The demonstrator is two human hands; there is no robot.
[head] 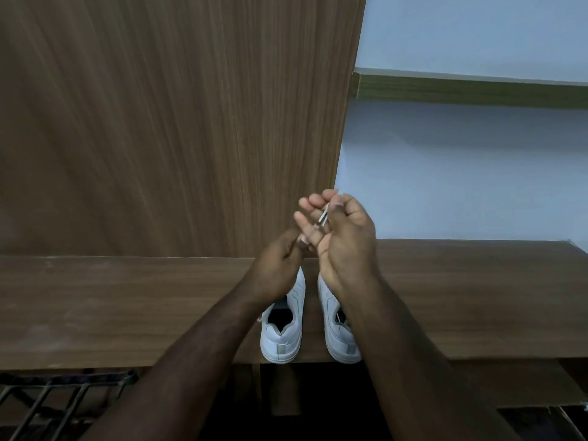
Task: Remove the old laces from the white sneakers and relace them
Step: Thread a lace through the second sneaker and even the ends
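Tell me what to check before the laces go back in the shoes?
1. Both white sneakers on the wooden shelf: left sneaker and right sneaker stand side by side, heels toward the camera. Ok.
2. Lace ends in hand: right hand pinches two lace tips. Ok.
3. Left hand holding the lace: fingers curled, contents hidden. Cannot tell.
4. Old laces fully out: forearms cover the eyelets. Cannot tell.
5. Sneakers steady: heels sit at the shelf edge. Not ok.

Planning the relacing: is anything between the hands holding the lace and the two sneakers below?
Nothing visible. The right hand pinches the lace ends, the left hand beside it, both directly above the white sneakers on the wooden shelf.
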